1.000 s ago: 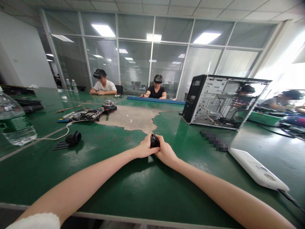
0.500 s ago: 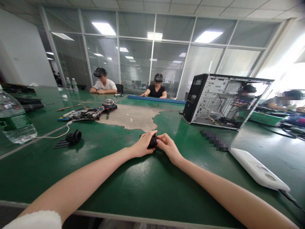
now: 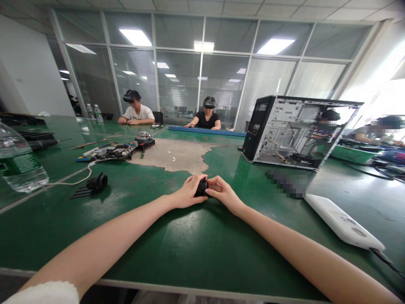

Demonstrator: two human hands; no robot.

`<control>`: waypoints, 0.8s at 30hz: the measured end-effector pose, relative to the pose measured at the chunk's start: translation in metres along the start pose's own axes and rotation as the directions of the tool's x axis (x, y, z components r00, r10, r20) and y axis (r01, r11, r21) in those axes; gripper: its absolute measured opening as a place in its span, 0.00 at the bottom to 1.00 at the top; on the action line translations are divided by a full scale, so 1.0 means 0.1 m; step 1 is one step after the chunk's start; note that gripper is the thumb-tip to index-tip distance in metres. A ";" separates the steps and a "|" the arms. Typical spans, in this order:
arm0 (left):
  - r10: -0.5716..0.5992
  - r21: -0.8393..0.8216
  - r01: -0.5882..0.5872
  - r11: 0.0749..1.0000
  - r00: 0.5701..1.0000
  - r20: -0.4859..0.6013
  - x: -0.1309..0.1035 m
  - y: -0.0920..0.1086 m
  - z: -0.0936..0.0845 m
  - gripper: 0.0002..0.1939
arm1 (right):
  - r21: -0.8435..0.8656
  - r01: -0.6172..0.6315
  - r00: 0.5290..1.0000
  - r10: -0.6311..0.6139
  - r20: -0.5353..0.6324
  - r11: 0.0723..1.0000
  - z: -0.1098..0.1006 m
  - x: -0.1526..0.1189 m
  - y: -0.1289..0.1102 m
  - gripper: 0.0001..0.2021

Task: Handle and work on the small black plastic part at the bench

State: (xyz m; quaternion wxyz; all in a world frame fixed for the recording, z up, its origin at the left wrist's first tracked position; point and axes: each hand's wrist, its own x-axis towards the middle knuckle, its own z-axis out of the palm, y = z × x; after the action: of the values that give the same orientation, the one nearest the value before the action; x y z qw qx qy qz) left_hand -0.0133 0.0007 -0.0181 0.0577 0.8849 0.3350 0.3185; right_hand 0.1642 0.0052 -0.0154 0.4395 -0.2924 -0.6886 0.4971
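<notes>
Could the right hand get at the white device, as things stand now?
Probably yes: nothing seems to stand between the right hand and the white device, though that hand appears occupied with the black part.

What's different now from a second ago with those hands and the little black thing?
The hands have parted slightly: the left hand slid a little left, wrapping the black piece; the right hand drew right, its fingertips now at the piece's right end. Neither let go. The computer case and bottle stayed put.
</notes>
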 end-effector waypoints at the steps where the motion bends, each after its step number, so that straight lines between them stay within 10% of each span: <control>1: 0.003 0.000 -0.003 1.000 1.000 -0.001 0.00 0.00 0.00 0.34 | 0.007 -0.008 1.000 0.008 0.004 1.000 0.00 0.00 -0.01 0.14; 24: 0.006 0.031 -0.006 1.000 1.000 0.003 0.00 -0.01 0.01 0.33 | -0.009 -0.059 0.998 0.059 0.014 0.998 0.01 0.01 -0.01 0.13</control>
State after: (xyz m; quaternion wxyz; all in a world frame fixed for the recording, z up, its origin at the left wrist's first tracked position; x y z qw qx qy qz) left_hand -0.0129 0.0018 -0.0191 0.0435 0.8872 0.3370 0.3120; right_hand 0.1630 0.0054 -0.0141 0.4184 -0.3109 -0.6849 0.5091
